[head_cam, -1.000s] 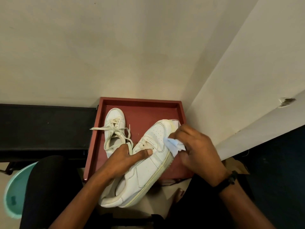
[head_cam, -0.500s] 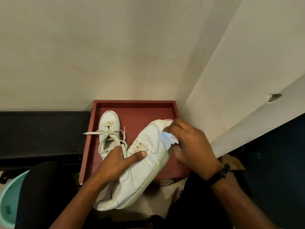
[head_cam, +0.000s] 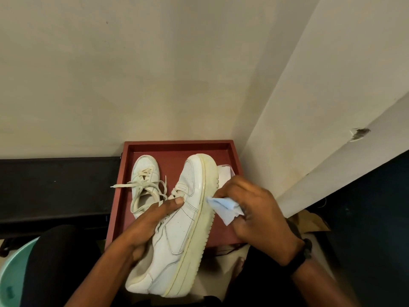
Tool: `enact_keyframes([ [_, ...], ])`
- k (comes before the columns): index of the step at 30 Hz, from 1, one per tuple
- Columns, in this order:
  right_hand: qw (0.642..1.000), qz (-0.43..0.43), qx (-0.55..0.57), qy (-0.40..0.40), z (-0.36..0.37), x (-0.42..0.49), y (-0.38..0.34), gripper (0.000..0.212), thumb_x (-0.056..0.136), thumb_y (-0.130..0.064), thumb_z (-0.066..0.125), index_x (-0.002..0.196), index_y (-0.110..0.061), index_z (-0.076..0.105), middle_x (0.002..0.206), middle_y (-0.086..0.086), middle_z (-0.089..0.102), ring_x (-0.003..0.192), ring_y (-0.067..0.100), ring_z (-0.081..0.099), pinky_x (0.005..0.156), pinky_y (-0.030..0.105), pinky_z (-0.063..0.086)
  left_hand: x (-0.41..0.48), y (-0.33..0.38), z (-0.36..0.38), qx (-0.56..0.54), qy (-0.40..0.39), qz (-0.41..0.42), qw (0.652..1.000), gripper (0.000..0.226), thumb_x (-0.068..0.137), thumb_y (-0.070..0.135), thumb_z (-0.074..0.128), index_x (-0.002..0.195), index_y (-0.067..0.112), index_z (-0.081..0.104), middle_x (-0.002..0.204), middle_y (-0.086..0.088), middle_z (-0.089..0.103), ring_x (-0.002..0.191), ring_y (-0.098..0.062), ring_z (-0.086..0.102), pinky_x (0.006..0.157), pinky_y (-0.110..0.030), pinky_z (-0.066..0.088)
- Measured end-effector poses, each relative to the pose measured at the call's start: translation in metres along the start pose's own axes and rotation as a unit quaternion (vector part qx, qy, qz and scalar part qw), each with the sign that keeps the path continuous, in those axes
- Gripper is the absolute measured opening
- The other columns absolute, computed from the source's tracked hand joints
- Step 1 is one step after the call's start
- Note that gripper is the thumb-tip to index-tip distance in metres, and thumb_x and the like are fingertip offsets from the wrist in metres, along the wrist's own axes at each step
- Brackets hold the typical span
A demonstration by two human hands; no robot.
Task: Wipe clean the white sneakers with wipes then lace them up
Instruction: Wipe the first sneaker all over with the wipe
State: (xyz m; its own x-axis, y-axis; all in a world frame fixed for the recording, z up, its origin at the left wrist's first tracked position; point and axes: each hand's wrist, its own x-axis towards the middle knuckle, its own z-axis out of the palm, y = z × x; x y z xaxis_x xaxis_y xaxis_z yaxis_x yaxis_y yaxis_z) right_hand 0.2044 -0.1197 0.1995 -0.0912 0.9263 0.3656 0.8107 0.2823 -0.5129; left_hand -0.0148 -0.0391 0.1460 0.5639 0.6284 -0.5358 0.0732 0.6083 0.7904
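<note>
A white sneaker (head_cam: 179, 229) is tilted on its side over the red tray (head_cam: 177, 145), its yellowed sole edge facing right. My left hand (head_cam: 146, 220) grips its upper around the tongue, thumb on the lace area. My right hand (head_cam: 256, 209) pinches a crumpled pale blue wipe (head_cam: 225, 207) that touches the sole's side near the forefoot. A second white sneaker (head_cam: 145, 173) lies upright in the tray at the left, its loose laces (head_cam: 141, 185) spread out.
A white wipes pack (head_cam: 224, 172) shows behind the held shoe at the tray's right side. A black bench (head_cam: 55, 187) runs to the left. A teal bucket (head_cam: 11, 275) sits at lower left. Walls close in behind and to the right.
The held sneaker has rolled so its sole edge faces up and right. My right hand with the wipe moved from the toe down along the sole's side.
</note>
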Motion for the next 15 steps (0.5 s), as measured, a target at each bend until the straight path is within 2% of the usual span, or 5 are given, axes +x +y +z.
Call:
enact_keyframes([
  [2,1.000,-0.003,-0.024,0.009,0.003,0.003,0.001,0.019,0.085,-0.028,0.076,0.098,-0.015,0.070,0.094,-0.009,0.062,0.081,0.008,0.058,0.060,0.024,0.052,-0.001,0.000,-0.002,0.002,-0.010,0.001,1.000,0.056,0.069,0.048,0.078,0.113,0.014,0.074,0.115,-0.016,0.074,0.105,-0.033,0.072,0.090,-0.043,0.056],
  [5,0.999,0.011,-0.038,0.025,-0.001,0.015,0.008,0.016,0.082,-0.013,0.078,0.096,-0.015,0.070,0.094,-0.012,0.057,0.080,0.008,0.056,0.059,0.022,0.048,0.000,-0.001,-0.005,0.016,-0.022,0.013,1.000,0.063,0.059,0.056,0.086,0.107,0.017,0.077,0.115,-0.017,0.074,0.104,-0.035,0.072,0.086,-0.043,0.060],
  [8,0.999,0.028,-0.024,0.026,-0.009,0.028,0.014,0.009,0.083,-0.008,0.072,0.091,-0.012,0.071,0.092,-0.005,0.061,0.080,0.017,0.060,0.061,0.038,0.051,-0.001,-0.001,-0.005,0.046,-0.027,0.045,0.998,0.092,0.046,0.067,0.089,0.118,0.013,0.070,0.115,-0.015,0.074,0.105,-0.034,0.072,0.086,-0.043,0.059],
  [11,0.999,0.019,0.000,0.036,-0.018,0.037,0.016,0.007,0.086,-0.012,0.072,0.092,-0.014,0.075,0.089,-0.003,0.063,0.078,0.016,0.062,0.063,0.038,0.050,-0.001,-0.001,-0.003,0.072,-0.031,0.074,0.994,0.094,0.043,0.070,0.088,0.116,0.013,0.069,0.110,-0.012,0.076,0.100,-0.030,0.074,0.076,-0.033,0.061],
  [15,0.998,0.030,-0.047,0.025,-0.026,0.046,0.023,0.025,0.078,0.001,0.070,0.095,-0.016,0.076,0.089,-0.006,0.063,0.079,0.014,0.062,0.065,0.036,0.052,0.000,0.000,-0.002,0.136,-0.044,0.089,0.986,0.092,0.047,0.074,0.085,0.112,0.010,0.070,0.105,-0.010,0.078,0.097,-0.029,0.075,0.081,-0.036,0.062],
])
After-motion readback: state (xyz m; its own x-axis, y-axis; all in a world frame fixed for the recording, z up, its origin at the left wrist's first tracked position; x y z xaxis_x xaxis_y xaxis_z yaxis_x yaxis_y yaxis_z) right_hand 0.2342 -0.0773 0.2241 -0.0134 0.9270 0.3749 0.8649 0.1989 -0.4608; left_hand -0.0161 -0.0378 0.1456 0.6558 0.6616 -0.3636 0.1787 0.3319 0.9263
